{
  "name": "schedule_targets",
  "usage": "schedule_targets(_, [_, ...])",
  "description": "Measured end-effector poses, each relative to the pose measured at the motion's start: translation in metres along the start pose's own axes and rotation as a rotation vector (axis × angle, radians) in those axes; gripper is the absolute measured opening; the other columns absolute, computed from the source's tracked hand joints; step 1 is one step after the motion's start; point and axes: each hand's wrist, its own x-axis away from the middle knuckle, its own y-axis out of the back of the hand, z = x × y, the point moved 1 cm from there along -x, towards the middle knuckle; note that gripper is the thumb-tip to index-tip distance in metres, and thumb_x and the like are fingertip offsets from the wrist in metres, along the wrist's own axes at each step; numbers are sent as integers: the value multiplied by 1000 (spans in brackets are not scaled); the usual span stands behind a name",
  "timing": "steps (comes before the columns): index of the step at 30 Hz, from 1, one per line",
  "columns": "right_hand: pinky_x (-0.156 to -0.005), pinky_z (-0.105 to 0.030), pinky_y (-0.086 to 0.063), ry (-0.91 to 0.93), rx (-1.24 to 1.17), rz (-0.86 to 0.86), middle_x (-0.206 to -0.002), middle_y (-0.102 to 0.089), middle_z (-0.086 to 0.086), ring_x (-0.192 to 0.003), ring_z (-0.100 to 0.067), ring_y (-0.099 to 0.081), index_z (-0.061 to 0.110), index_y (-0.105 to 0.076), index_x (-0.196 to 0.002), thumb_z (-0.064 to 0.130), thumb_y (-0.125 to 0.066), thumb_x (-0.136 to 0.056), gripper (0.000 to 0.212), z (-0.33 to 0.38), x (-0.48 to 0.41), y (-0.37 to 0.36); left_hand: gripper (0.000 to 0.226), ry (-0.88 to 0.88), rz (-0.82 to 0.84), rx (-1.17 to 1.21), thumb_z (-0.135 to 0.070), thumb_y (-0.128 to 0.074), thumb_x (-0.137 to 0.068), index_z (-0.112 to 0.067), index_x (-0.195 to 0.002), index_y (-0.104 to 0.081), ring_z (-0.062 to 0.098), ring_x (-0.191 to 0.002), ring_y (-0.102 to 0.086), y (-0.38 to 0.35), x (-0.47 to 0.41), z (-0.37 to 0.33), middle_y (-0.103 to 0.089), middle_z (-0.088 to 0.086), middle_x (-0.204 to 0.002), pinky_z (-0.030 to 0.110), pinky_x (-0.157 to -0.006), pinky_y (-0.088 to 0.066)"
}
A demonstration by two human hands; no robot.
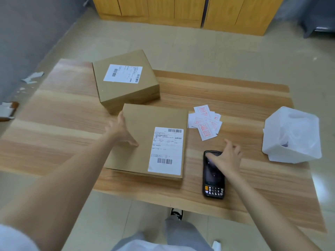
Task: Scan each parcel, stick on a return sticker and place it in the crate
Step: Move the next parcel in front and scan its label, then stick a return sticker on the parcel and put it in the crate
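As I reach, right grip (pixel 226 158): on handheld scanner (pixel 212 176), closure unclear to me.
Left grip (pixel 121 131): spread, steadying near parcel (pixel 143 124).
Aim: lower barcode (pixel 164 161), squarely.

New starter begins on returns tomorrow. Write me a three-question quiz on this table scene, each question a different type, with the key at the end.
1. Which hand rests on the left edge of the near parcel?
2. True or false: one of the return stickers is already stuck on the near parcel.
3. The scanner lies: A) on top of the near parcel B) on the table, right of the near parcel, with the right hand over its top end C) on the return stickers.
Key: 1 the left hand; 2 false, the return stickers lie loose on the table; 3 B.
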Motion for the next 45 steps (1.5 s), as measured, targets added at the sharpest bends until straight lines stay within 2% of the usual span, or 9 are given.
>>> schedule_targets(3, [-102,-36,-30,71,39,78,-136,-36,-14,-130,-33,-31,11,-39,-136,32,-68,-79,67,26,-37,2,127,-65,-79,6,-37,-85,-60,-25,-149,5,39,-139,-14,-6,-1,-21,-14,22,-148,48,-111,-23])
schedule_targets(13, [-101,-44,-35,8,265,94,-138,-36,-23,-126,-40,-36,3,-34,-133,32,-76,-75,77,44,-87,-33,80,-193,-182,68,-41,-69,-79,-17,-143,-26,34,-138,-18,-20,0,-40,-24,22,-146,39,-110,-22])
schedule_targets(16, [-89,-41,-43,-5,151,76,-129,-50,-22,-117,-38,-49,3,-40,-127,24,-75,-75,66,40,-89,-29,75,-229,-225,102,-37,-65,-83,-17,-145,-26,32,-138,-20,-18,4,-48,-27,19,-146,35,-109,-21])
schedule_targets(20, [-70,-28,-33,139,-158,106,-114,-62,-12,-98,-31,-56,4,-56,-114,17,-50,-93,25,50,-75,-17,61,-341,-264,211,-29,-64,-85,-16,-138,-38,32,-127,-36,-19,3,-61,-40,15,-136,33,-101,-28])
schedule_targets(26, [-76,-31,-43,248,-496,155,-97,-62,0,-85,-21,-57,14,-53,-111,15,-54,-90,21,111,-27,4,32,-716,-154,565,-26,-65,-86,-18,-117,-59,6,-78,-58,2,40,-102,-59,-2,-104,16,-70,-46])
schedule_targets(29, [-77,-32,-47,393,-600,161,-89,-62,6,-84,-13,-58,16,-56,-105,14,-61,-87,18,148,8,23,29,-837,-125,714,-25,-66,-86,-20,-114,-61,2,-74,-61,16,65,-123,-61,-4,-101,5,-61,-47])
schedule_targets(34, [-59,-18,-47,388,-799,177,-88,-66,-3,-64,-7,-61,8,-57,-110,8,-64,-80,30,180,44,56,23,-909,-55,889,-24,-60,-90,-16,-112,-64,13,-76,-66,42,83,-130,-67,3,-103,25,-61,-54])
schedule_targets(38, [-68,-20,-55,310,-1033,252,-86,-68,-4,-73,-12,-67,8,-56,-107,10,-64,-87,21,182,59,75,11,-893,6,982,-21,-58,-91,-23,-99,-65,19,-89,-65,53,85,-125,-68,2,-96,39,-84,-54])
schedule_targets(45, [-84,-21,-53,322,-1080,234,-97,-67,-13,-88,-19,-66,2,-64,-99,21,-61,-90,21,181,70,79,15,-932,44,1023,-16,-55,-93,-23,-82,-62,9,-74,-62,48,97,-123,-65,-1,-84,26,-70,-54])
